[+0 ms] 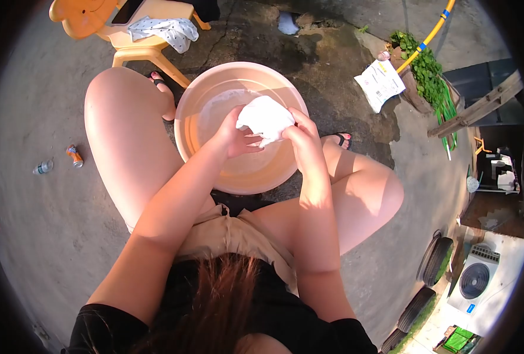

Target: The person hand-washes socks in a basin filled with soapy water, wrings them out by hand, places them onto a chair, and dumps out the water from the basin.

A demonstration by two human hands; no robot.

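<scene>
Concrete ground [49, 206]: 1 basin [188, 112], 1 chair [118, 38], 1 clear bottle [43, 167].

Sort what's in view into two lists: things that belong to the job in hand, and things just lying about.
In the job:
- white cloth, held by left hand and right hand
- basin beneath it

Seemingly just lying about:
- clear bottle
- orange item
- tyres
- white packet, use unclear
- spotted cloth on the chair, use unclear

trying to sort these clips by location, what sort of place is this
Probably an outdoor yard beside a building: concrete ground, an air conditioner's outdoor unit and a planter of leafy greens.
</scene>
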